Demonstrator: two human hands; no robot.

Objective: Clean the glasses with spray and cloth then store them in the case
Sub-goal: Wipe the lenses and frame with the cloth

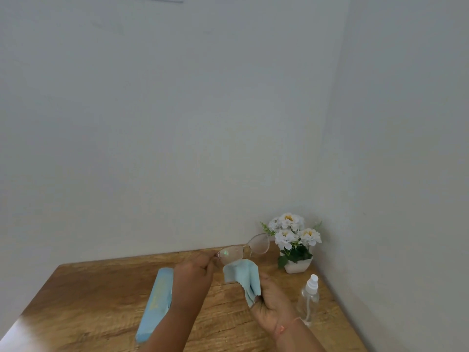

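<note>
Seen from head height, looking down over two bare forearms at a wooden table (88, 301) set into a pale corner of the room.

Pinched in the left hand (195, 271): a pair of glasses (243, 248), gripped by curled thumb and fingertips at the outer end of the frame, beside the left-side lens. Raised clear of the table, just beyond both hands and between them, slanting up to the right with the far lens higher, against the wall. Thin, pale pinkish, see-through frame. Rounded lenses, hazy and filmed over, with a small green glint on the lower one.

Just below that lower lens, at its bottom rim, touching or almost touching: a light blue cloth (242, 278), bunched and draped over the right hand (271, 301), gripped between thumb and curled fingers, one loose corner hanging down. Thin reddish band around the right wrist.

Left of the left forearm and partly hidden by it, lying flat on the table: a long light blue case (156, 303). Right of the right hand, standing upright: a clear spray bottle (308, 299) with a white nozzle. In the back corner, behind the higher lens: a small white pot of white flowers (294, 242).
</note>
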